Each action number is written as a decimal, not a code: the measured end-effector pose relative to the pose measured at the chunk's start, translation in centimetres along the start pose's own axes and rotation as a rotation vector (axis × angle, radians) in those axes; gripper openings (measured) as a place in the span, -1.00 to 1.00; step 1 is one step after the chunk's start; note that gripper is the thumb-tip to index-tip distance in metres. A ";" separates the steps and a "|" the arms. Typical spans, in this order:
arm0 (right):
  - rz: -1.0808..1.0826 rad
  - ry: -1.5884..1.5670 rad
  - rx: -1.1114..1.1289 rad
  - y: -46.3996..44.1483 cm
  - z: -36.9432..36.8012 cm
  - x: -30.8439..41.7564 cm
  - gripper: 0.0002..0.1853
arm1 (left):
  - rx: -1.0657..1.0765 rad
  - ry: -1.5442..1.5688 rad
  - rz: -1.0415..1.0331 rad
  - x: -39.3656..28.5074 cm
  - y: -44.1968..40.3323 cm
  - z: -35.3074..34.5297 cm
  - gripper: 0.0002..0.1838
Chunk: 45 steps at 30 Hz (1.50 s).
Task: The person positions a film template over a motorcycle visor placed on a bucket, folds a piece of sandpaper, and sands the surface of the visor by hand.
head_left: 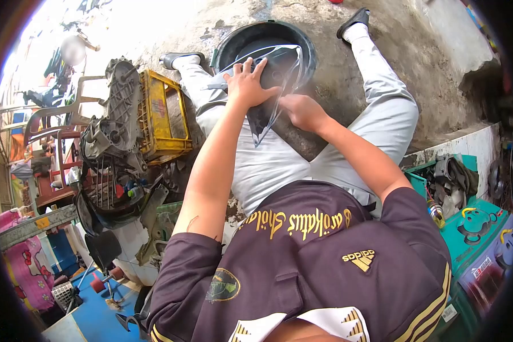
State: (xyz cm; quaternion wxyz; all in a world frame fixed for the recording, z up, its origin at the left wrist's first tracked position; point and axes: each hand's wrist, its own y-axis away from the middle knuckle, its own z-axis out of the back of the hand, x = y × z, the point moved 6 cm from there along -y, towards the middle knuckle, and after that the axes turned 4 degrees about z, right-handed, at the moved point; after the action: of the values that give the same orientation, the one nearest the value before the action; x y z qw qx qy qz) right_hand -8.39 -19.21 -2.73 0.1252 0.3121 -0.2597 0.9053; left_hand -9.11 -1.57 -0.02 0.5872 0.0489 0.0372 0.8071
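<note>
A dark panel with a clear plastic edge (258, 126) lies slanted across a round black basin (309, 54) between my legs. On the panel rests my left hand (249, 85), palm down with its fingers spread. My right hand (303, 112) is closed at the panel's right edge, beside my left thumb. Its fingers are curled, and what they hold, if anything, is too small to make out.
A yellow crate (168, 142) and a metal engine casing (123, 97) stand at the left, near a reddish chair frame (51, 122). Green boxes (467, 225) are at the right. Rough concrete floor (336, 74) surrounds the basin.
</note>
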 end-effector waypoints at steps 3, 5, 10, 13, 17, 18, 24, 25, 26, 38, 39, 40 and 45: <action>-0.144 0.033 -0.174 -0.8 2.1 -2.2 -0.95 | -0.001 -0.002 0.008 0.0 -0.1 0.3 0.15; -0.194 0.046 -0.197 -0.7 1.8 -2.1 -0.95 | 0.022 0.010 0.016 0.0 0.1 0.4 0.14; -0.023 0.065 -0.044 -0.5 0.4 -0.5 -0.91 | -0.002 0.007 0.007 -0.1 0.0 0.2 0.13; -0.199 0.062 -0.149 -0.7 1.5 -1.9 -0.87 | -0.014 0.014 0.017 0.2 0.0 0.2 0.12; 0.039 0.070 0.114 0.0 -1.4 0.4 -0.87 | -0.020 0.014 0.001 0.2 0.0 0.0 0.12; -0.013 0.051 0.021 -0.3 -0.1 -0.5 -0.86 | -0.020 0.016 -0.004 0.1 -0.1 0.1 0.12; 0.059 0.072 0.114 0.0 -1.0 0.0 -0.83 | -0.010 0.000 -0.004 0.1 -0.2 0.1 0.14; 0.057 0.073 0.111 -0.2 -0.4 -0.1 -0.83 | -0.006 0.002 0.000 0.1 -0.3 0.1 0.14; 0.009 0.092 0.041 -0.5 0.7 -0.7 -0.83 | -0.001 0.004 0.006 0.1 -0.2 0.0 0.14; 0.010 0.097 -0.077 0.3 0.2 -1.3 -0.90 | 0.050 -0.013 0.028 0.0 -0.3 0.1 0.15; 0.054 0.092 -0.067 0.5 -0.1 -0.5 -0.91 | 0.050 -0.010 0.025 0.0 -0.3 -0.1 0.15; 0.031 0.093 0.074 0.6 -0.9 -0.1 -0.89 | 0.033 -0.009 0.016 0.0 -0.3 -0.1 0.15; -0.238 0.105 -0.150 0.1 1.8 -3.2 -0.82 | 0.013 0.016 0.022 0.2 0.1 0.1 0.15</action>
State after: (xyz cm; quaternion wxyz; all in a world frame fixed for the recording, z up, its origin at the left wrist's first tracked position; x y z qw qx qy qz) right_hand -5.07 -20.45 -3.59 0.2679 0.2827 -0.2810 0.8771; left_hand -9.25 -1.45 0.06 0.5775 0.0466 0.0467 0.8137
